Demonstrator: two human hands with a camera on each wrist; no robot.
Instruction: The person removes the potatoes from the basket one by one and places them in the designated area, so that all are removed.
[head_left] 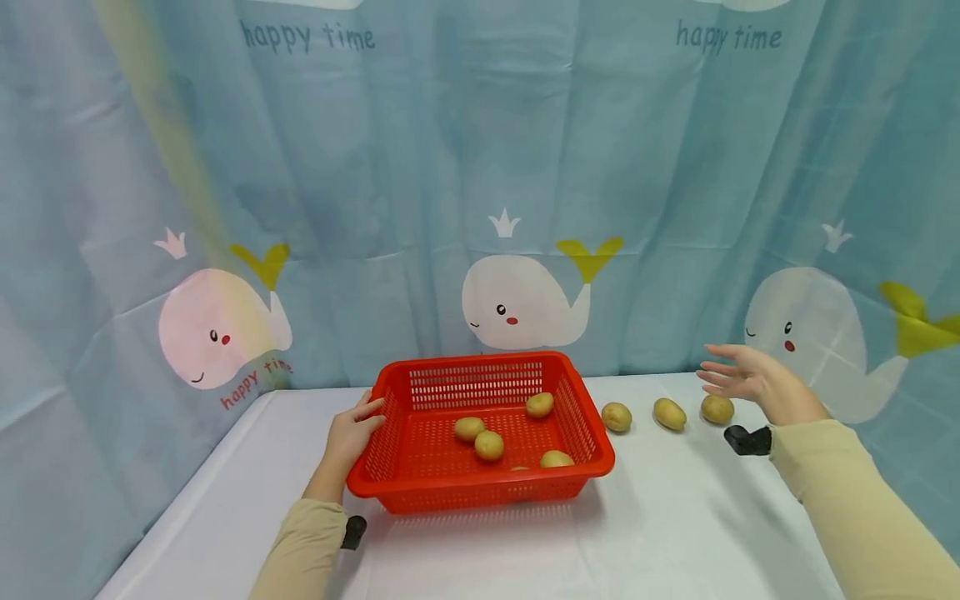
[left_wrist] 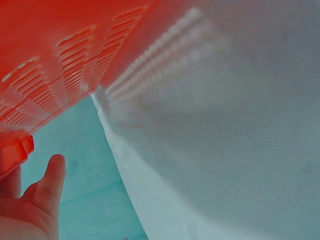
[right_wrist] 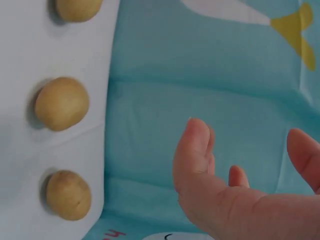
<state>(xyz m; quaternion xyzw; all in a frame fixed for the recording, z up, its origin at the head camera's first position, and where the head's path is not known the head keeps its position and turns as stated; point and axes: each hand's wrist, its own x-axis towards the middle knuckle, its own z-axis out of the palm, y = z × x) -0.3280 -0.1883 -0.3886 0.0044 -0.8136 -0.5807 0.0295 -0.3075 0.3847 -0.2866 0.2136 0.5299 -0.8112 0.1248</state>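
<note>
A red plastic basket point(head_left: 480, 482) with slotted walls stands on the white table, holding several potatoes point(head_left: 489, 446). At its left rim, my left hand point(head_left: 351, 433) grips the edge, fingers lying over the rim. The left wrist view shows the basket's outer wall point(left_wrist: 75, 55) close up, with part of that hand point(left_wrist: 32, 210) at the rim and one digit standing free. My right hand point(head_left: 750, 383) hovers in the air at the right, fingers loosely bent and apart, holding nothing. Near it, three potatoes lie in a row: one point(head_left: 617, 417) beside the basket, another point(head_left: 670, 414), and a third point(head_left: 717, 409) closest to the hand.
Behind the table hangs a blue curtain point(head_left: 420, 208) printed with whales, close to the table's back edge. The white tabletop point(head_left: 660, 525) spreads in front of the potatoes. Black wrist mounts point(head_left: 748, 440) sit on both sleeves.
</note>
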